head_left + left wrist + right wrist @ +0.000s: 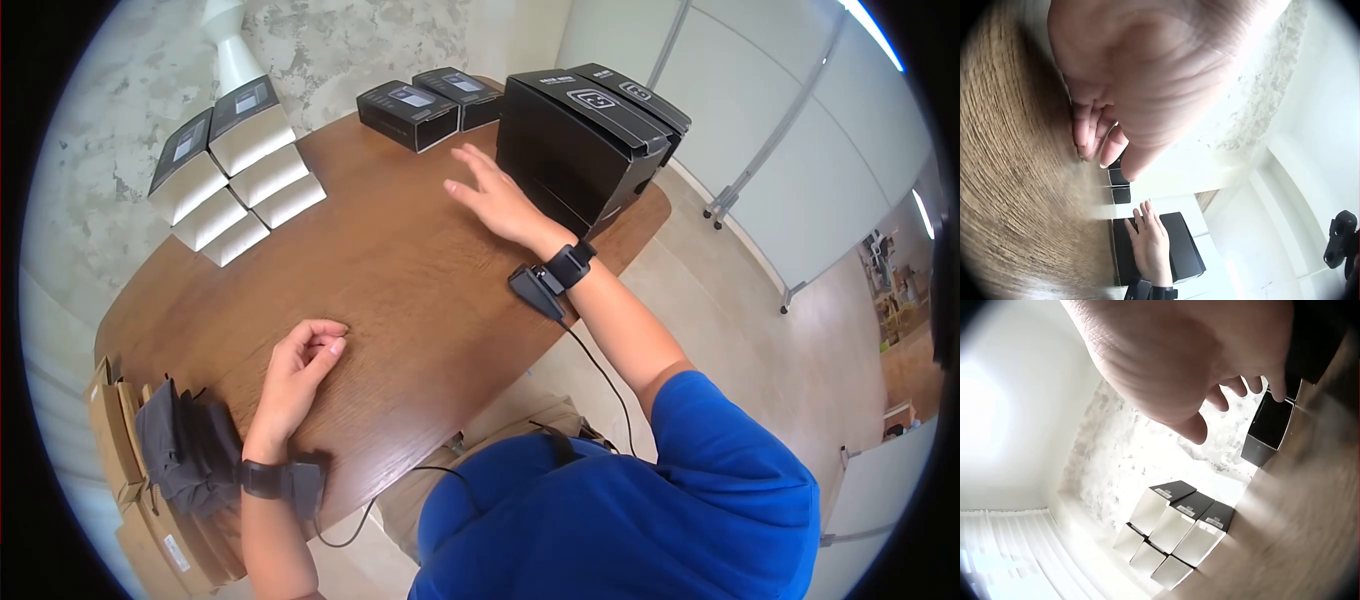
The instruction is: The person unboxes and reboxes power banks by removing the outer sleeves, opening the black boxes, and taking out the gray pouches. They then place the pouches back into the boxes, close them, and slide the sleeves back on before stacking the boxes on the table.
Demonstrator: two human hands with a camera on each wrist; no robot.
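Blue T-shirt [620, 510] of a person fills the near right; beyond it spreads the brown wooden bench [400, 260]; over its near left part lies the left hand [297, 370], its grip loosely curled around nothing, the thumb close to the fingers; the right hand [500, 200] is stretched toward the far right, its grip loose, with the thumb apart from the extended fingers. Just beside the right hand stands the front large black box [560, 150], on the far right of the bench, a pale logo on its top; whether skin meets cardboard I cannot tell; the second large black box [640, 100] stands directly behind it, to the right. Left of these, at the far edge, two small black boxes [410, 118] sit side by side; at the far left rises a stack of white-ended boxes [250, 145], six pale ends facing the near side, dark tops on the upper ones; behind it stands a white vase-like object [235, 55]. At the near left, by the left wrist, are dark cloth [185, 450] and brown cardboard [165, 545]; black wristbands [568, 268] circle both wrists; white panels [790, 110] on castors stand at the far right, beyond the bench.
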